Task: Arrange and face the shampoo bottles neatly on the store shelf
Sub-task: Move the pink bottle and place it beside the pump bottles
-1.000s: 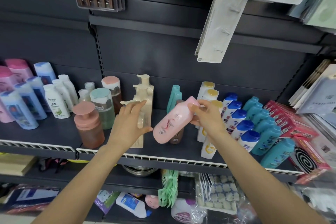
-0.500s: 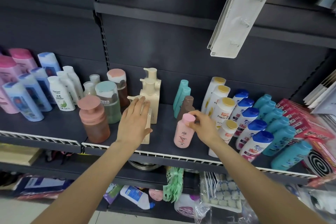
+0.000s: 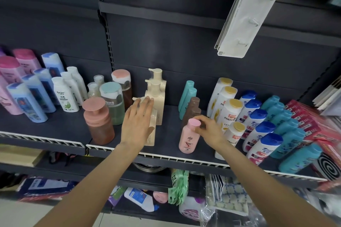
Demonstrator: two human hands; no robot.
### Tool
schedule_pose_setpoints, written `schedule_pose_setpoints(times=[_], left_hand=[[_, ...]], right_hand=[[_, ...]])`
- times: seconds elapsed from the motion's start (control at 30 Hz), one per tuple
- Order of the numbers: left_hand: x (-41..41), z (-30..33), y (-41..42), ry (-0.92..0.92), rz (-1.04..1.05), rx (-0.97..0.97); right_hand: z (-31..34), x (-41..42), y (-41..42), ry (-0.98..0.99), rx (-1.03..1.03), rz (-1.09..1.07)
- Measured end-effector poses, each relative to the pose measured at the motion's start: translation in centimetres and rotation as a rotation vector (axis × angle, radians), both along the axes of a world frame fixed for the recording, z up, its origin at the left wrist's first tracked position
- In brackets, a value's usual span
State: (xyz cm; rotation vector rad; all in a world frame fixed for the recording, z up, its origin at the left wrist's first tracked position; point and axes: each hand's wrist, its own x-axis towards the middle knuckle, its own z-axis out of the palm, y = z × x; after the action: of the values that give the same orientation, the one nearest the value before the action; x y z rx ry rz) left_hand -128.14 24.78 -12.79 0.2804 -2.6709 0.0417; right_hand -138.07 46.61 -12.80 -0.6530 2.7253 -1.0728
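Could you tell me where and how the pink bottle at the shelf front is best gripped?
Probably at its narrow neck, just under the round cap, coming from above and the right. The pink bottle stands upright near the shelf edge, brown bottles close behind, open space to its left. The right hand already pinches the cap there.

We are seeing a small pink shampoo bottle (image 3: pixel 188 139) with a round pink cap standing upright at the near edge of the dark shelf (image 3: pixel 64 129), its label facing us. Just behind it two brown bottles (image 3: pixel 191 112) are lining up toward the far wall, with teal bottles (image 3: pixel 188 96) beyond. To its right, white bottles with yellow caps (image 3: pixel 228 110) are standing in a row.
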Motion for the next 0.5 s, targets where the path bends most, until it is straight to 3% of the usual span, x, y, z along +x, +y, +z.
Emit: schedule_pose_setpoints(times=[0.2, 0.5], left_hand=[[0.1, 0.1, 0.2, -0.005, -0.002, 0.013], [0.1, 0.7, 0.4, -0.024, 0.003, 0.048]], right_hand=[[0.3, -0.1, -0.2, 0.051, 0.086, -0.008], [1.4, 0.0, -0.2, -0.041, 0.02, -0.028]])
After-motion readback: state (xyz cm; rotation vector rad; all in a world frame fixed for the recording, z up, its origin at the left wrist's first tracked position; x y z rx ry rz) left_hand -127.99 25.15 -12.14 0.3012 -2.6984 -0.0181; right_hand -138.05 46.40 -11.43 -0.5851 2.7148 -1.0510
